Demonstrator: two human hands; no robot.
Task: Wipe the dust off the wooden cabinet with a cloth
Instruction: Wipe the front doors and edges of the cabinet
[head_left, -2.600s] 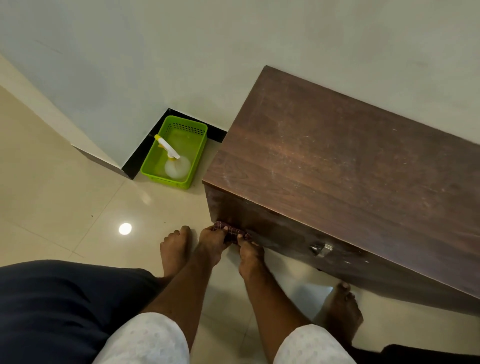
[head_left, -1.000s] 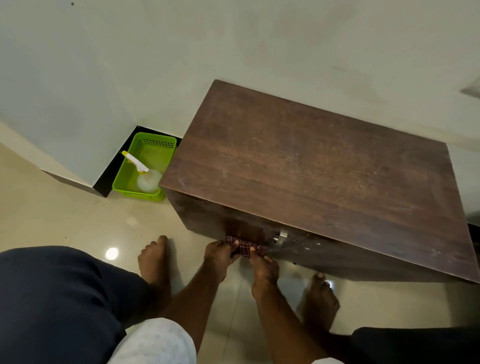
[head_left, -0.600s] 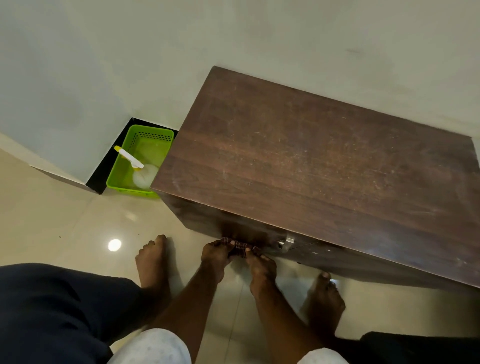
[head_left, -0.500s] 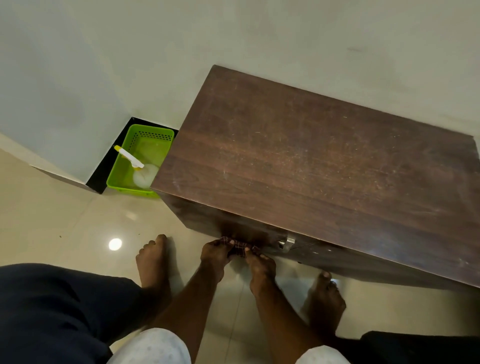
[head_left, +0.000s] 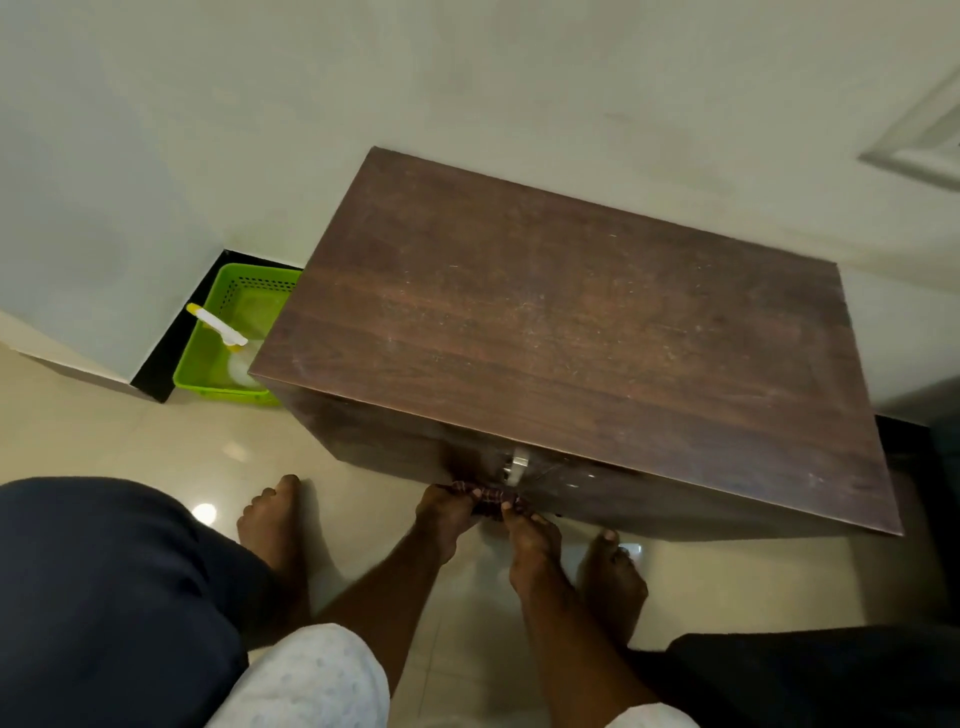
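A low dark wooden cabinet (head_left: 571, 332) stands against the wall, its top dusty and scratched. A small dark checked cloth (head_left: 485, 496) is pressed against the cabinet's front face, just below a metal handle (head_left: 516, 464). My left hand (head_left: 444, 512) grips the cloth's left end and my right hand (head_left: 527, 530) grips its right end. Most of the cloth is hidden by my fingers.
A green plastic basket (head_left: 228, 338) with a spray bottle (head_left: 228, 338) sits on the floor left of the cabinet, in the wall corner. My bare feet (head_left: 272, 519) stand on the glossy tiled floor close to the cabinet front. A dark object lies at the right edge.
Both hands with the cloth have slid rightward along the cabinet front, from near its left corner to just under the metal handle. The camera view has shifted too.
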